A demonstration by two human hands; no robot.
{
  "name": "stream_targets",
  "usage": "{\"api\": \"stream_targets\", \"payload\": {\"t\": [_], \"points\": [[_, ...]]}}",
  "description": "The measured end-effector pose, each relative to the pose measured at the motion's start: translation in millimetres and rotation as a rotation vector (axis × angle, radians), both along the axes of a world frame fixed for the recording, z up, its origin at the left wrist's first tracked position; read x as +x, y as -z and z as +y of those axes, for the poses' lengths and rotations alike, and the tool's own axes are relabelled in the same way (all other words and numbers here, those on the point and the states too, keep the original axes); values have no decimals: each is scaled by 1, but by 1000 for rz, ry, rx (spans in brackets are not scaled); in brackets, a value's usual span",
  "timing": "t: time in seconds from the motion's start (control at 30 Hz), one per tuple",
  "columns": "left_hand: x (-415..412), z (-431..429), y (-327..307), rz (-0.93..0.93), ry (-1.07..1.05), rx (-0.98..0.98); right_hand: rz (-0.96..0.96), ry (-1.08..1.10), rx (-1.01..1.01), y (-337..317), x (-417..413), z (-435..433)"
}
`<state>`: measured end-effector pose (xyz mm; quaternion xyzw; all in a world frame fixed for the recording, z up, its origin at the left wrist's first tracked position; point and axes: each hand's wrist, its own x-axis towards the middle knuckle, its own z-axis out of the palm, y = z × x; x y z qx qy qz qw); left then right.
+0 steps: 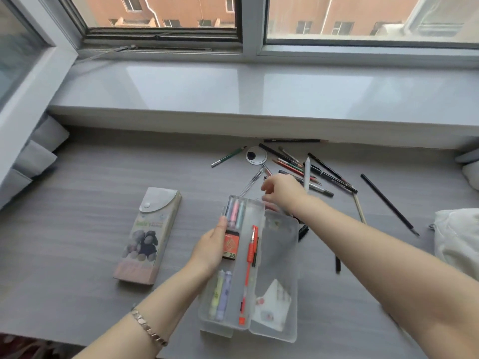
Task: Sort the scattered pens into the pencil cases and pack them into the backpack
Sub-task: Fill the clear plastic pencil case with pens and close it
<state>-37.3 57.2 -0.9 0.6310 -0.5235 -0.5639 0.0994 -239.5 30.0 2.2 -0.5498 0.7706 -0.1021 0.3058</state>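
Your window fills the far wall, brick flats beyond it, with a broad pale sill below. The grey wood-grain desk runs under the sill, and everything lies on it. The clear case sits open straight before you, lid flat to the right, likely so pens can drop in without fuss. The fabric case lies well to its left, flap snapped closed, not yet in use. The pens are heaped past the clear case's far end, near the sill, with a few strays to the right. No backpack shows that I can be sure of. Your left hand grips the clear case's left wall, thumb over the rim, I judge to stop it sliding. Your right hand reaches over the far end toward the heap, fingers loosely curled; blur hides whether they pinch anything. One red pen lies in the tray's long slot, highlighters beside it.
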Motion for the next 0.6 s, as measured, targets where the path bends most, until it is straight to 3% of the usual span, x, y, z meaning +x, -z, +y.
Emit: {"api": "stream_targets", "payload": {"t": [0.13,0.23,0.37,0.47,0.6], "points": [[8,1,3,2,0,21,82,-96,104,16,16,-11],[11,1,5,10,-26,31,40,-16,-42,14,17,-8],[10,2,4,25,-78,14,-406,328,-404,-26,24,14],[3,7,1,49,-91,-33,-690,346,-361,-48,44,42],[-11,13,-4,126,1,-85,-671,370,-377,-43,72,65]]}}
